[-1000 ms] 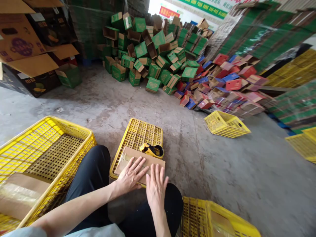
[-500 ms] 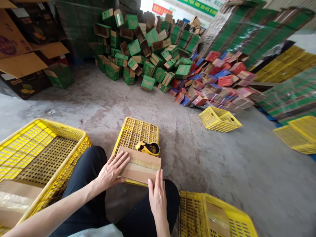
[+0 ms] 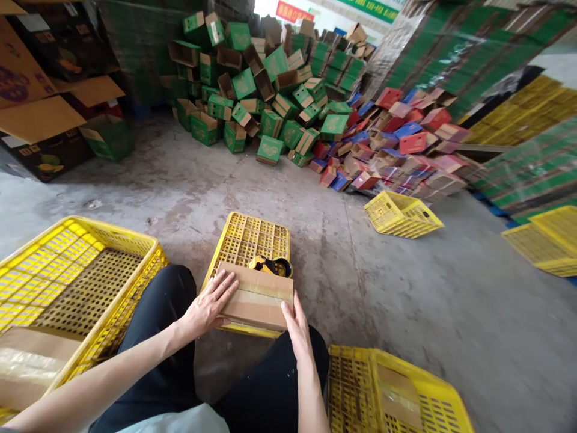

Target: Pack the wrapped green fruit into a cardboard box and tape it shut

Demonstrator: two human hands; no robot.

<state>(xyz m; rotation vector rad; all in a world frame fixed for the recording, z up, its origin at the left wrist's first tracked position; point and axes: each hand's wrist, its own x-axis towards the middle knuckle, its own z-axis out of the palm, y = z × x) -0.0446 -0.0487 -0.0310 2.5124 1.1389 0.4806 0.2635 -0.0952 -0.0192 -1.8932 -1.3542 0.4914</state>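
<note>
A taped brown cardboard box (image 3: 256, 296) lies on an upturned yellow crate (image 3: 252, 240) in front of my knees. My left hand (image 3: 208, 305) rests on the box's left end with fingers stretched out flat. My right hand (image 3: 294, 322) grips the box's near right corner, thumb on top and fingers wrapped under the edge. A yellow and black tape dispenser (image 3: 270, 265) sits on the crate just behind the box.
A large yellow crate (image 3: 67, 270) at my left holds a taped cardboard box (image 3: 31, 364). Another yellow crate (image 3: 396, 391) stands at my right knee. A tipped yellow crate (image 3: 401, 213) lies further off. Heaps of green boxes (image 3: 265, 78) and red and blue boxes (image 3: 396, 144) fill the back.
Both hands slid off the top of the box to its ends. My right hand has closed on the near right corner and the box has lifted slightly on that side.
</note>
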